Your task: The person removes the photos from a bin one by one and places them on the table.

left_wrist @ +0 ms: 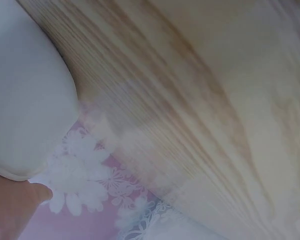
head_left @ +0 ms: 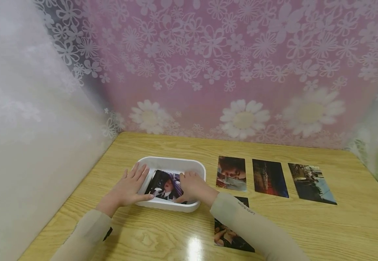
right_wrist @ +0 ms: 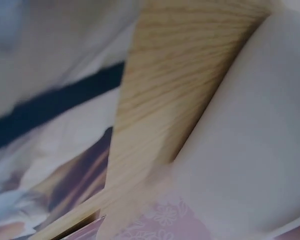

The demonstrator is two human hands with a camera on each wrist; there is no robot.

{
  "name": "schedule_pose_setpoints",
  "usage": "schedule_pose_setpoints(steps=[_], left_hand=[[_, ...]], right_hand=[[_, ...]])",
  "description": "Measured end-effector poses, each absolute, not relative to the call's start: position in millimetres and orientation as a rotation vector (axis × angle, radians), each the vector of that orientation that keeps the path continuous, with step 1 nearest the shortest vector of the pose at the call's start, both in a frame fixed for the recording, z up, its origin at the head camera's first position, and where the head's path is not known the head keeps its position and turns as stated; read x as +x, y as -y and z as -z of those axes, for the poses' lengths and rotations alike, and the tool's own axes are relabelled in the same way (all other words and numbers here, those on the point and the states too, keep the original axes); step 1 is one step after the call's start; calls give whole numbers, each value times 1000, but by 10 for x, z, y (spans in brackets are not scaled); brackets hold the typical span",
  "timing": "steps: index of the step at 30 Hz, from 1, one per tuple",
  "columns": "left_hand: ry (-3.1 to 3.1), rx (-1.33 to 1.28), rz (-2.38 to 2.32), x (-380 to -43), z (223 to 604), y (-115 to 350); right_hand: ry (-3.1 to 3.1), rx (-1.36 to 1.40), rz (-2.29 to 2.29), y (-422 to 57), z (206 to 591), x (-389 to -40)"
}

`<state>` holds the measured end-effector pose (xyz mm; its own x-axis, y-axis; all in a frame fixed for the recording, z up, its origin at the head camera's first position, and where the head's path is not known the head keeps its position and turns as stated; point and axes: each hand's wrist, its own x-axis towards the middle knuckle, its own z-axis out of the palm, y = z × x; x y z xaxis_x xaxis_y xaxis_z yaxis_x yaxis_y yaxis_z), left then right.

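White plastic forms the round-cornered oblong tray (head_left: pixel 166 206) standing on the yellow wood-grained table (head_left: pixel 163 235), and inside it lies a glossy dark photo print (head_left: pixel 166 185), its long side running roughly along the tray's length. The bare right hand (head_left: pixel 193 186) is the nearer one: it reaches in over the tray's right end and covers the print's right end, most of the print lying to its left. Its fingers are bent, the thumb apart from them by the print's near edge; whether they pinch it, I cannot tell. The bare left hand (head_left: pixel 128 188) lies across the tray's left end, fingers straight and spread, thumb beside the print's near left corner. The print shows a dark-clothed figure, purple towards its right side, with whitish patches. Right of the tray lie three dark glossy prints (head_left: pixel 270 178) in a row
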<state>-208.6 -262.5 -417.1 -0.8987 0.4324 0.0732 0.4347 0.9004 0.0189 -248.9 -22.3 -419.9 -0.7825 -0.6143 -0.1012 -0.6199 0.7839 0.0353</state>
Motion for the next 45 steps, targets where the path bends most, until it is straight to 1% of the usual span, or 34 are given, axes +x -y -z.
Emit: schedule_pose_setpoints(steps=[5,17,38,45], left_hand=[[3009,-637,44,-2080,4155,2592],[3020,-652,66,-2088,4158,2605],[3030,-654,93,-2090,4150,2599],[3036,-644,93,-2083,4146,2599]], right_hand=[[-2865,-963,-224,217,4188,-2470],[-2842,-876,-173,242,4139,-2461],[-2938,-800,68,249,4181,-2514],[-2981,-868,189,236,4180,-2535]])
